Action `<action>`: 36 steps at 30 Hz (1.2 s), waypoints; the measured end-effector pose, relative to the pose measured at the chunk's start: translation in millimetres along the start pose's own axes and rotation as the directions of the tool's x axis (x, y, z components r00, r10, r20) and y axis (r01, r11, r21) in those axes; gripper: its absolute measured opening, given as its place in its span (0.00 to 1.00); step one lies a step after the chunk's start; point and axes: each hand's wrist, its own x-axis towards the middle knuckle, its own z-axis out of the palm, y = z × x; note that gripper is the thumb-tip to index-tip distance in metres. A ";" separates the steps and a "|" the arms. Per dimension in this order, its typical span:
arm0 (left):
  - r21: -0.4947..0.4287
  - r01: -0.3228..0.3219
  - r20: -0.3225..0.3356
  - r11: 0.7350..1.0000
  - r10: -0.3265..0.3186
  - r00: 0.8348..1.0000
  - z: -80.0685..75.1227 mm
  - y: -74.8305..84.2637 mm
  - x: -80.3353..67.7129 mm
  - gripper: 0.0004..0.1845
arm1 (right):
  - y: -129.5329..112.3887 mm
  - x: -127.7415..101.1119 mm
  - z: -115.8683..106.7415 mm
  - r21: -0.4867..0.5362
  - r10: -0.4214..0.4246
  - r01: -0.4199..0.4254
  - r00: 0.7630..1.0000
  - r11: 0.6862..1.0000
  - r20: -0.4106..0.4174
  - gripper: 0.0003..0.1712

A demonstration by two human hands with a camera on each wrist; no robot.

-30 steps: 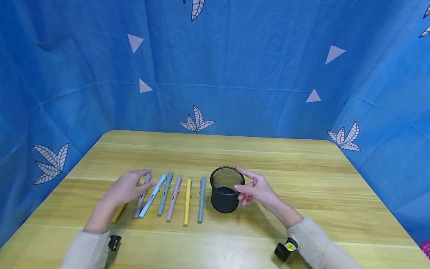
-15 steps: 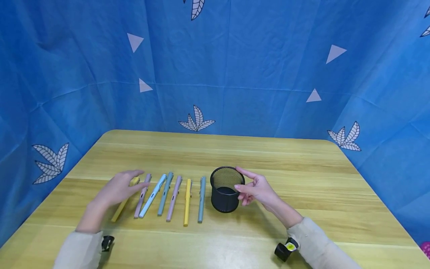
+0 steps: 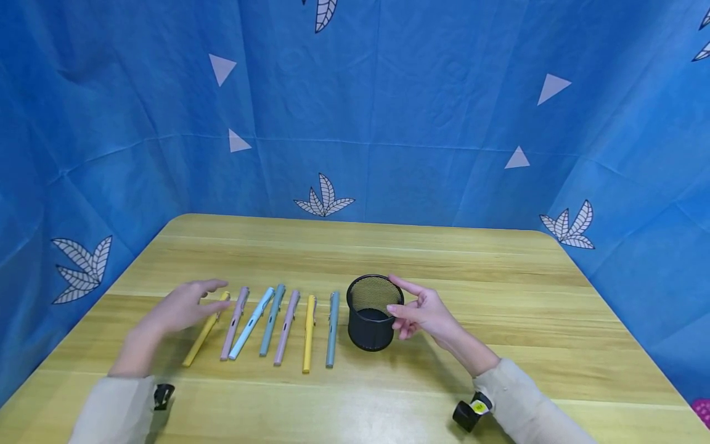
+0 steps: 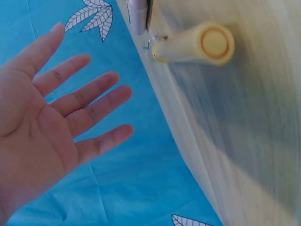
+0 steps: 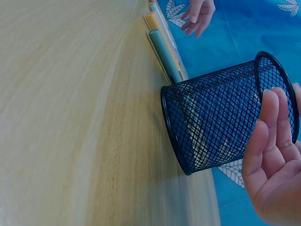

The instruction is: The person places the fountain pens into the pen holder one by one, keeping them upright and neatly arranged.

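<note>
The left hand (image 3: 180, 306) hovered with its fingers straight and spread over the 9 o'clock end of a row of seven pens on the bench (image 3: 499, 290). Its grip was released and held nothing, as the left wrist view confirmed. The nearest item was the yellow pen (image 3: 205, 330) at the row's outer end, its far tip just beside the fingertips; whether the fingers touched it could not be determined.

The row continued toward 3 o'clock with a pink pen (image 3: 233, 323), a light blue pen (image 3: 251, 323), a teal pen (image 3: 272, 319), a second pink pen (image 3: 286, 327), a second yellow pen (image 3: 308, 333) and a blue-grey pen (image 3: 331, 329). All lay roughly parallel, pointing toward 12 o'clock.

The black mesh pen holder (image 3: 373, 312) stood upright just at 3 o'clock of the row. The right hand (image 3: 424, 314) rested its straight fingertips against the holder's rim and wall at its 3 o'clock side, steadying rather than clasping it.

Judged procedure for the step in hand:
- The left hand should pinch the outer yellow pen near mid-barrel, so it lifts level.
- The neighbouring pink pen lay close; the fingers should approach from 9 o'clock to avoid rolling it.
- The right hand should brace the holder, which looked light and liable to tip.
</note>
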 end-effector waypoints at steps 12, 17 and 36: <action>-0.004 0.006 0.098 1.000 -0.006 0.995 -2.9 -7.9 -1.5 0.27 | 2.1 0.3 -1.1 -0.020 -0.006 0.006 1.000 1.000 0.005 0.41; -0.008 -0.002 0.123 1.000 0.003 0.992 -1.2 -17.0 2.4 0.29 | 2.2 0.2 -1.4 -0.025 -0.007 0.007 1.000 1.000 0.006 0.41; -0.153 0.149 0.304 0.977 -0.097 0.948 -2.5 -23.2 11.0 0.43 | 1.6 0.4 -1.4 -0.014 -0.011 0.011 1.000 1.000 0.001 0.41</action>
